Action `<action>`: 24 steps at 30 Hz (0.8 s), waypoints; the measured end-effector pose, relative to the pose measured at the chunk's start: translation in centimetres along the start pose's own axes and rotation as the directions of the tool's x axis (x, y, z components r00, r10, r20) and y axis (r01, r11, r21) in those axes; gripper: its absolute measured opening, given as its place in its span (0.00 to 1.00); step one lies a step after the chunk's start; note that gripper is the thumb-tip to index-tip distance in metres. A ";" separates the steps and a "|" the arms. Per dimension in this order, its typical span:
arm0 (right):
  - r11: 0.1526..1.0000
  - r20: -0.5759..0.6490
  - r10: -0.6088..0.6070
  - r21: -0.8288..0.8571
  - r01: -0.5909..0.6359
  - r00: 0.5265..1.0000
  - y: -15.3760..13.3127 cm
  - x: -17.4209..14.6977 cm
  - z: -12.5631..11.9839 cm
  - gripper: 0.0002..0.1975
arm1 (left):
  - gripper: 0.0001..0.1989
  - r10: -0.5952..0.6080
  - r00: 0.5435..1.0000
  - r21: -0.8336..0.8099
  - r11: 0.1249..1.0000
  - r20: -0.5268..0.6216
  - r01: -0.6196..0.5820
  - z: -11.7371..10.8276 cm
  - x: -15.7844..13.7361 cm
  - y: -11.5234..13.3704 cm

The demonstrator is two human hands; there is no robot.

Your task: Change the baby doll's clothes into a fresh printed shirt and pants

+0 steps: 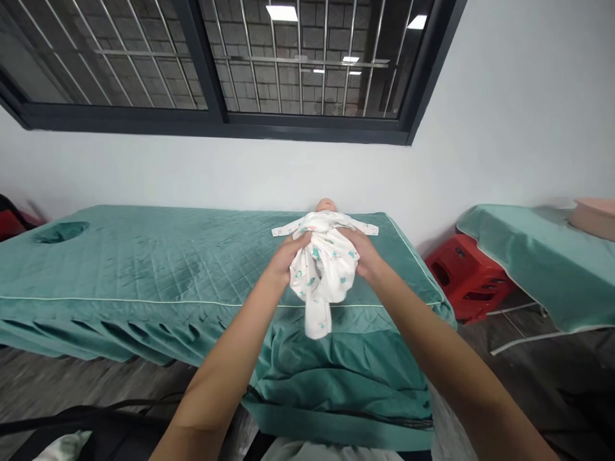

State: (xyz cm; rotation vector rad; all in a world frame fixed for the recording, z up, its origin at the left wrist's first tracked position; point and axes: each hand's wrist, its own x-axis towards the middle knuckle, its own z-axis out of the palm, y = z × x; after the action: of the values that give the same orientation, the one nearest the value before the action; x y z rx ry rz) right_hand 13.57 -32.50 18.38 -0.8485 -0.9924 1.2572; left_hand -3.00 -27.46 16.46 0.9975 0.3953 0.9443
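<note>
A baby doll (326, 205) lies on the green bed, its head toward the wall. White printed sleeves (288, 228) spread out to both sides below the head. Nearer to me is a bunched white baby garment (331, 262) with small green prints, one narrow piece hanging down over the bed's front edge. My left hand (288, 255) grips its left side, thumb on top. On its right side, my right hand (362, 251) is closed on the cloth. Whether this cloth and the spread sleeves are one garment I cannot tell. The doll's lower body is hidden.
The quilted green bed (158, 256) stands along the white wall under a barred window (307, 64). Its face hole (61, 232) is at the far left. To the right are a red plastic stool (468, 275) and a green-covered table (533, 250) bearing a pink container (596, 218).
</note>
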 end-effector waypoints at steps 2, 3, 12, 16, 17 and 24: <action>0.991 0.118 0.074 -0.123 -0.059 0.990 0.4 -0.6 -0.4 0.23 | 0.31 0.009 1.000 -0.060 0.998 0.003 -0.009 0.3 0.4 0.1; 0.975 0.184 0.134 -0.201 -0.096 0.974 0.6 -0.8 -0.6 0.24 | 0.31 -0.005 1.000 -0.071 0.997 0.014 0.006 0.4 0.5 0.1; 0.998 -0.107 -0.046 -0.041 0.042 0.993 2.6 1.3 -2.2 0.15 | 0.27 -0.254 0.967 0.076 0.965 0.018 0.252 -1.2 0.2 -2.8; 0.999 -0.246 -0.035 0.024 0.042 0.969 4.9 2.2 -4.4 0.13 | 0.26 -0.357 0.933 0.153 0.926 0.053 0.346 -2.0 1.7 -4.6; 0.999 -0.265 -0.009 0.034 0.018 0.964 5.9 2.1 -5.0 0.13 | 0.26 -0.355 0.934 0.162 0.925 0.040 0.344 -2.3 2.4 -5.2; 0.964 -0.300 0.264 0.039 -0.264 0.917 14.3 0.1 -9.5 0.21 | 0.12 -0.269 0.960 0.641 0.724 -0.076 0.254 -5.0 7.1 -9.7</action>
State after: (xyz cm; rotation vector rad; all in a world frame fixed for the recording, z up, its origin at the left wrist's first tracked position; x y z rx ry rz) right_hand 17.32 -30.34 1.77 -1.1680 -0.6468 1.3025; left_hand 2.41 -20.96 6.51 1.5340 0.8620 0.5271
